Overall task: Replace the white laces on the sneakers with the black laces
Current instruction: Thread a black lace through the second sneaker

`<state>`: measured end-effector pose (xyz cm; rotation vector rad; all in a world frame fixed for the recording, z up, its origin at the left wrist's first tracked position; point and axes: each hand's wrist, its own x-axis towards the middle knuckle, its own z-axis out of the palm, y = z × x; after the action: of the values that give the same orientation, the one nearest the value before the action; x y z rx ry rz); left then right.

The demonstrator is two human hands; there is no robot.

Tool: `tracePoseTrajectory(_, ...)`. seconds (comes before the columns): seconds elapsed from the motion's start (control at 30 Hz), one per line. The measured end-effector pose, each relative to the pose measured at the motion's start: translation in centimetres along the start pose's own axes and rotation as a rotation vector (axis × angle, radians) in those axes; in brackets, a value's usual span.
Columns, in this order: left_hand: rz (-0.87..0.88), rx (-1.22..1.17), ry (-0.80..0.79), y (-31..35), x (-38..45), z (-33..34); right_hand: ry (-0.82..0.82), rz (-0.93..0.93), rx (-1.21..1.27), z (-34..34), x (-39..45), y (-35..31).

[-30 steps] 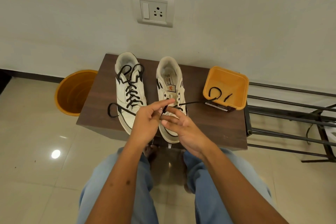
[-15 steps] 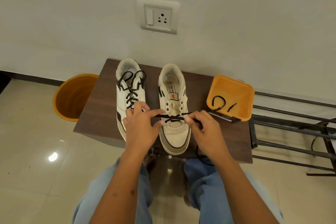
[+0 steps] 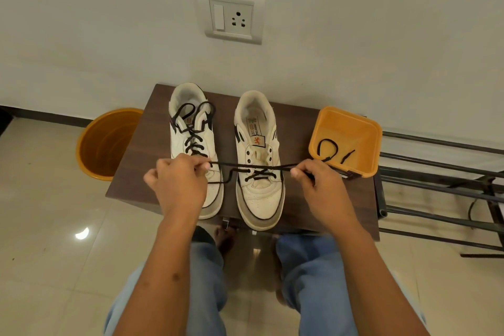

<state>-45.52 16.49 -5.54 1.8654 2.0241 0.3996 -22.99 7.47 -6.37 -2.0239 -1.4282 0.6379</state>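
Two white sneakers stand side by side on a dark wooden table [image 3: 332,199]. The left sneaker [image 3: 191,128] is laced with a black lace up its eyelets. The right sneaker [image 3: 259,185] has a black lace [image 3: 256,168] crossed through its lowest eyelets only; the upper eyelets are bare. My left hand [image 3: 180,185] pinches one end of that lace left of the shoe. My right hand [image 3: 316,185] pinches the other end to the right. The lace runs taut between them across the shoe.
An orange square tub [image 3: 354,123] at the table's right holds a loop of black lace [image 3: 328,148]. An orange round bucket [image 3: 106,142] stands on the floor to the left. A metal rack [image 3: 441,185] is on the right. A wall socket [image 3: 234,18] is above.
Both hands have moved apart sideways, drawing the black lace tight across the right sneaker. One second ago they were close together over its toe end.
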Motion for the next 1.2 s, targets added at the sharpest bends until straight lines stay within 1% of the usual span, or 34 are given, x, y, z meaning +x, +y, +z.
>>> tracePoseTrajectory(0.03, 0.034, 0.006, -0.059, 0.2, 0.0, 0.2, 0.005, -0.009, -0.006, 0.0, 0.1, -0.1)
tracePoseTrajectory(0.07, 0.109, -0.018, -0.105, 0.7, -0.1, 0.4, -0.001, -0.028, -0.003, 0.2, 0.1, -0.3)
tracePoseTrajectory(0.17, 0.441, -0.206, -0.196, 3.0, -0.9, 1.4, -0.042, -0.121, 0.056, 1.2, 0.1, -1.9)
tracePoseTrajectory(0.2, 0.52, -0.218, -0.221, 3.8, -1.3, 1.7, -0.043, -0.149, 0.081, 1.5, 0.1, -2.3)
tracePoseTrajectory(0.23, 0.564, -0.208, -0.22, 4.3, -1.7, 2.0, -0.036, -0.165, 0.095, 1.6, 0.2, -2.6)
tracePoseTrajectory(0.27, 0.573, -0.203, -0.196, 4.6, -1.7, 2.2, -0.02, -0.167, 0.097, 1.6, 0.3, -2.7)
tracePoseTrajectory(0.3, 0.538, -0.215, -0.157, 4.4, -1.3, 2.2, 0.001, -0.156, 0.093, 1.5, 0.4, -2.6)
tracePoseTrajectory(0.43, 0.319, -0.265, 0.003, 2.2, 0.9, 1.7, 0.102, -0.068, 0.113, 0.6, 0.8, -2.1)
tracePoseTrajectory(0.53, 0.25, -0.144, -0.007, 1.6, 1.0, 1.5, 0.146, -0.023, 0.176, 0.2, 1.0, -2.1)
tracePoseTrajectory(0.6, 0.301, -0.1, -0.074, 2.1, 0.8, 1.6, 0.114, -0.017, 0.214, 0.4, 1.1, -2.2)
tracePoseTrajectory(0.63, 0.366, -0.13, -0.108, 2.5, 0.6, 1.8, 0.074, -0.015, 0.231, 0.6, 1.2, -2.3)
tracePoseTrajectory(0.7, 0.51, -0.271, -0.169, 3.7, 0.2, 2.3, 0.026, -0.005, 0.269, 1.0, 1.3, -2.7)
tracePoseTrajectory(0.77, 0.622, -0.328, -0.169, 4.8, -0.4, 3.1, 0.057, 0.013, 0.342, 1.3, 1.6, -3.0)
tracePoseTrajectory(0.8, 0.65, -0.314, -0.132, 5.1, -0.6, 3.5, 0.072, 0.026, 0.381, 1.4, 1.8, -3.1)
tracePoseTrajectory(0.83, 0.656, -0.304, -0.09, 5.4, -0.8, 3.8, 0.075, 0.043, 0.424, 1.5, 2.0, -3.1)
tracePoseTrajectory(0.9, 0.593, -0.326, -0.039, 5.6, -0.7, 4.0, 0.064, 0.08, 0.497, 1.7, 2.4, -3.0)
tracePoseTrajectory(0.97, 0.503, -0.348, -0.045, 5.4, -0.5, 4.1, 0.072, 0.114, 0.524, 1.9, 2.7, -2.7)
tracePoseTrajectory(1.03, 0.438, -0.3, -0.029, 5.1, -0.3, 4.1, 0.132, 0.133, 0.472, 2.3, 2.9, -2.4)
tracePoseTrajectory(1.1, 0.396, -0.185, 0.025, 4.8, -0.2, 4.3, 0.193, 0.149, 0.314, 2.8, 2.8, -1.9)
tracePoseTrajectory(1.2, 0.365, -0.076, 0.096, 4.7, -0.5, 5.0, 0.156, 0.147, 0.109, 4.2, 2.4, -2.0)
